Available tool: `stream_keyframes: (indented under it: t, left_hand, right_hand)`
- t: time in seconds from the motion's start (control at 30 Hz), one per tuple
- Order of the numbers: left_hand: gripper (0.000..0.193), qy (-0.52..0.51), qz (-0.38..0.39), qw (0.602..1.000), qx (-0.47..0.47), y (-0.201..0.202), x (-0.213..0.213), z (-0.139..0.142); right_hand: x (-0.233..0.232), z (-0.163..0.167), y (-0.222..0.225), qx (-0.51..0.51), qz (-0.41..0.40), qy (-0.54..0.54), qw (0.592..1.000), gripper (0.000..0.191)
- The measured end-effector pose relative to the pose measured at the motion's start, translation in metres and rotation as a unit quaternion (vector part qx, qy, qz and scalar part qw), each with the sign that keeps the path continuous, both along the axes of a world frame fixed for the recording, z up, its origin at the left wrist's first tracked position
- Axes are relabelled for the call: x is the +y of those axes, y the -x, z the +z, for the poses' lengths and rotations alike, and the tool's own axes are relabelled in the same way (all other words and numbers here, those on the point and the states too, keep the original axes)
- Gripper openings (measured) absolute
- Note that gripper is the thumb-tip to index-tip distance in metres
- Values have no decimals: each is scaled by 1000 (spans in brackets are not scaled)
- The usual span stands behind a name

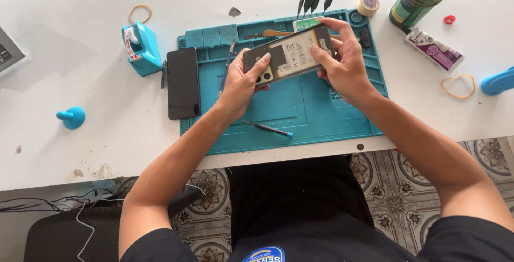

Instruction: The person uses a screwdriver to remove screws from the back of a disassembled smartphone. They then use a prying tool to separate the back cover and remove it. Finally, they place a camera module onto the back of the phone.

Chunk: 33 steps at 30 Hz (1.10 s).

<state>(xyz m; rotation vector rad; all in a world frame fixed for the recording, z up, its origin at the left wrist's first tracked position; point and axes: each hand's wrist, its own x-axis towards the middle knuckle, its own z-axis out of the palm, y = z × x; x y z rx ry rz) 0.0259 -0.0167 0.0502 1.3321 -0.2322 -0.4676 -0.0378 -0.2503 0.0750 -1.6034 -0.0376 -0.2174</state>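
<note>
Both hands, the left hand [242, 80] and the right hand [342, 61], grip an opened phone [292, 54] above the teal mat [316, 115] on the white table [80, 149]. A screwdriver [267, 129] lies below; a black panel [183, 82], maybe its cover, lies left.

bright even daylight, soft shadows, sharp focus, slight bending at the edges.

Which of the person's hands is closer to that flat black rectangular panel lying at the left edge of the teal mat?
Left. The left hand is just right of the flat black rectangular panel; the right hand is much farther right.
</note>
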Motion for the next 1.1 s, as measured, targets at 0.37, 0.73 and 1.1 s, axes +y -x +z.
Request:
stream_keyframes:
  t: [0.37, 0.73, 1.1]
  left_hand:
    - [24, -14, -11, 999, -27, 1, 3, 5]
    - [23, -21, 2, 999, -36, -1, 5, 5]
    - [38, 79, -30, 996, 16, -3, 6, 7]
  right_hand:
    - [2, 4, 2, -3, -5, 25, 1000, 44]
    - [3, 4, -1, 6, 6, 14, 1000, 44]
    - [-2, 1, -7, -5, -28, -24, 999, 42]
